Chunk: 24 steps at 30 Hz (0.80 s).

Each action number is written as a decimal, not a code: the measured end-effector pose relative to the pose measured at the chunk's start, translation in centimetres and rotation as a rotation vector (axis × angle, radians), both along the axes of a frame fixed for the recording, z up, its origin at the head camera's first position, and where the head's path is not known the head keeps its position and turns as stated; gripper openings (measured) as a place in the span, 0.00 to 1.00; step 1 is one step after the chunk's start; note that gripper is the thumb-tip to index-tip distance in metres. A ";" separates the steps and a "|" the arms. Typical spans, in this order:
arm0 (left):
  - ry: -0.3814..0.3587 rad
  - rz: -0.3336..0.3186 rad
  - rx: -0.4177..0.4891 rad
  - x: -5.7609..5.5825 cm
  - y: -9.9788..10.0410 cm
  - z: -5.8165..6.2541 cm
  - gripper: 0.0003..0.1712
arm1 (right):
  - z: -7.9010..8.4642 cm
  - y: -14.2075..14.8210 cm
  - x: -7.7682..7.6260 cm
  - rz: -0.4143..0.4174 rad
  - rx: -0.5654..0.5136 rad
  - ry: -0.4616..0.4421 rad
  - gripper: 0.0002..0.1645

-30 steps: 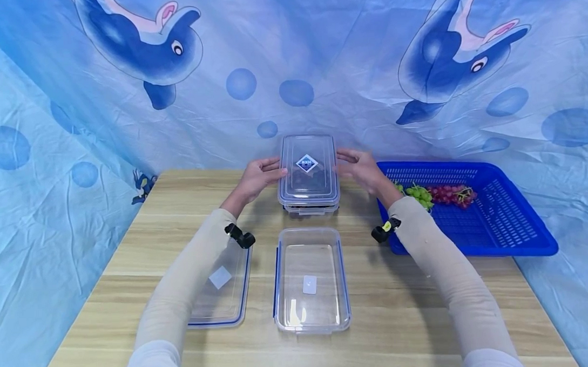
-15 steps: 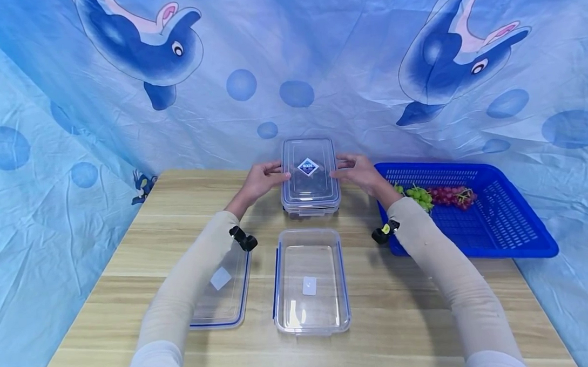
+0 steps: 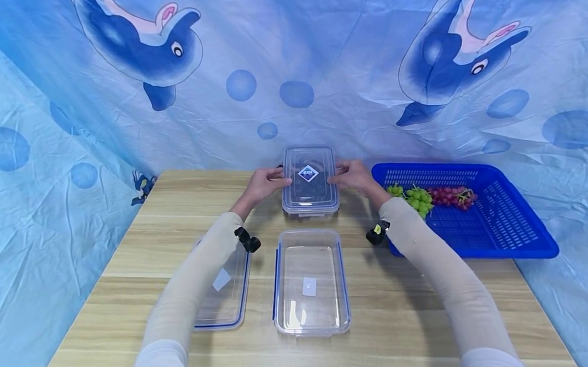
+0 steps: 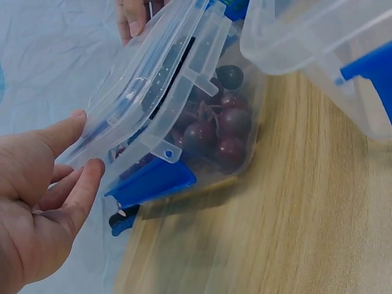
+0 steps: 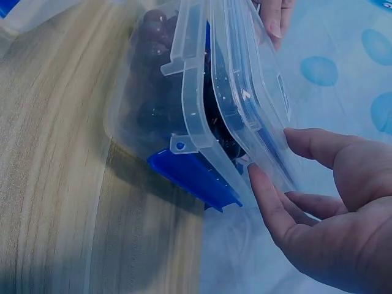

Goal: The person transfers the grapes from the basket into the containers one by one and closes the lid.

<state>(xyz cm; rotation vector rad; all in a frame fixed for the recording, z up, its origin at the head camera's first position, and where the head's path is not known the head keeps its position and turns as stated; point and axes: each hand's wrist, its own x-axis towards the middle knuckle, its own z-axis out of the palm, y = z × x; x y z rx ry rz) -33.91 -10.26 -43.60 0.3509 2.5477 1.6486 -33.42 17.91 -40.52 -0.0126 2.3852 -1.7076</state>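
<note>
A clear lid (image 3: 310, 191) with a blue diamond label lies over a clear food container (image 4: 245, 144) near the table's back edge. Dark red grapes (image 4: 211, 131) show through the container's wall. My left hand (image 3: 265, 185) pinches the lid's left edge between thumb and fingers, and my right hand (image 3: 354, 176) pinches its right edge. In the right wrist view a narrow gap shows between lid and container rim, and a blue side clip (image 5: 193, 180) hangs unfastened. Another blue clip (image 4: 153, 184) hangs down in the left wrist view.
Closer to me stands a second clear container (image 3: 309, 283) without a lid. A large lid with a blue seal (image 3: 225, 302) lies left of it, partly under my left sleeve. At right, a blue basket (image 3: 499, 219) holds green grapes (image 3: 418, 199) and red grapes (image 3: 452, 197).
Both hands have brought the lid down and slightly toward me onto the container. The gap beneath its near edge has narrowed.
</note>
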 end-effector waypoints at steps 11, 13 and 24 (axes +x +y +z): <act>0.030 -0.011 -0.022 -0.6 -0.1 -1.4 0.23 | -1.0 -0.1 -0.3 0.034 0.056 0.015 0.37; 0.023 -0.011 -0.022 -0.6 0.0 -1.4 0.23 | -1.1 -0.1 -0.4 0.034 0.082 0.027 0.36; 0.035 -0.028 -0.037 -1.1 0.0 -2.1 0.17 | -2.1 0.0 -1.0 0.038 0.097 -0.019 0.36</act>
